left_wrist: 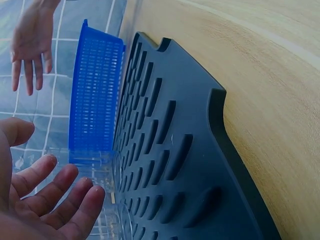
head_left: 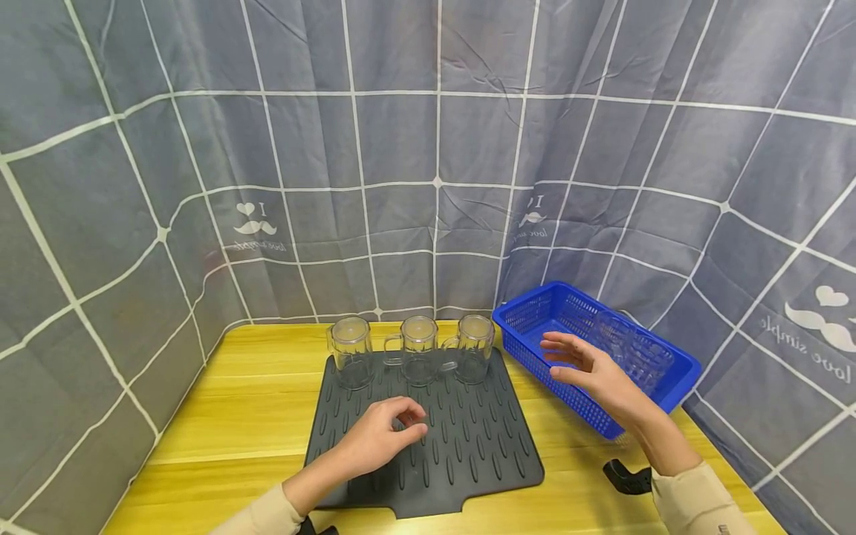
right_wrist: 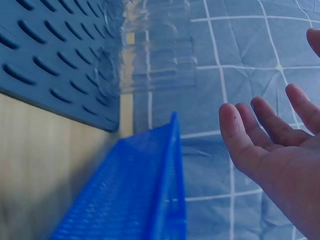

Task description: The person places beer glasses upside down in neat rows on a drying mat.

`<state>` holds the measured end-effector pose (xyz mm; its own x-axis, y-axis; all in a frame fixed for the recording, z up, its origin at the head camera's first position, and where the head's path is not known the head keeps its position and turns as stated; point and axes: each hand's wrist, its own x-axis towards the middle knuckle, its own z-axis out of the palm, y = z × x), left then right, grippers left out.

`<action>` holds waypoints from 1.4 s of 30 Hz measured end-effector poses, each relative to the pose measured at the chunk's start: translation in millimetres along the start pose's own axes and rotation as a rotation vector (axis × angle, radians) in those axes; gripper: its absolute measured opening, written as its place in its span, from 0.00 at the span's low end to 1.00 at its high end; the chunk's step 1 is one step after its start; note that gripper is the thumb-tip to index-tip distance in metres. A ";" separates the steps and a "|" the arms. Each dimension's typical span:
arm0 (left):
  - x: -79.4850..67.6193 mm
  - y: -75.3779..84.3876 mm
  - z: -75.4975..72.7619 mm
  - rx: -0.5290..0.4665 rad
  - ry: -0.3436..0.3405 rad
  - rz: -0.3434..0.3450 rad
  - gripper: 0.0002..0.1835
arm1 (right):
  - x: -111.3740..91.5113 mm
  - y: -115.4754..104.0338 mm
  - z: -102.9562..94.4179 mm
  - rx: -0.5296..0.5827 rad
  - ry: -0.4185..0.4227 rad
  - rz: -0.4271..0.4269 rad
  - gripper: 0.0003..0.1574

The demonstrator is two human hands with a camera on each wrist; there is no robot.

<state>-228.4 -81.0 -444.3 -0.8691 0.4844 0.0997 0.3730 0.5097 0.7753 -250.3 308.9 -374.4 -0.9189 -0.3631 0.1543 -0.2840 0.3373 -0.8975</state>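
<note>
Three clear glass mugs stand in a row along the far edge of a dark ridged mat (head_left: 461, 453): a left mug (head_left: 352, 357), a middle mug (head_left: 420, 357) and a right mug (head_left: 473, 353). They look upside down. My left hand (head_left: 384, 438) hovers over the mat in front of them, fingers loosely bent, holding nothing. To the right, my right hand (head_left: 602, 375) is over the blue plastic basket (head_left: 565, 390), fingers spread and nothing in them. More clear glassware (head_left: 645, 360) lies inside the basket, partly hidden by that hand.
The mat and basket share a yellow wood-grain table (head_left: 254, 416). A grey curtain (head_left: 394, 148) with white grid lines surrounds the back and sides. Black curved pieces sit near both wrists, one of them a black piece (head_left: 627, 477) by the right sleeve.
</note>
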 end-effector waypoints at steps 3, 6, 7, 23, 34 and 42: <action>0.4 0.9 -1.2 0.003 -0.001 -0.001 0.10 | 3.3 -5.7 -11.7 -0.029 0.002 0.003 0.37; 0.6 1.4 -1.9 0.001 -0.001 0.000 0.12 | 7.4 -9.0 -23.4 -0.057 0.013 -0.009 0.37; 0.5 1.6 -2.0 -0.001 -0.001 -0.002 0.12 | 8.6 -9.8 -27.2 -0.070 0.016 -0.009 0.38; -1.7 1.8 -1.9 -0.006 0.000 -0.012 0.10 | 24.5 -6.7 -80.4 -0.296 0.072 0.075 0.43; -2.8 2.1 0.4 -0.009 -0.005 -0.015 0.09 | 37.5 6.3 -103.2 -0.376 0.090 0.145 0.47; -2.6 -0.2 1.7 -0.013 -0.006 -0.023 0.08 | 48.5 21.0 -116.4 -0.412 0.093 0.192 0.51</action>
<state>-225.7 -81.1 -445.8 -0.8753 0.4773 0.0779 0.3488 0.5113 0.7854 -332.7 399.5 -337.7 -0.9809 -0.1866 0.0545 -0.1736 0.7147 -0.6776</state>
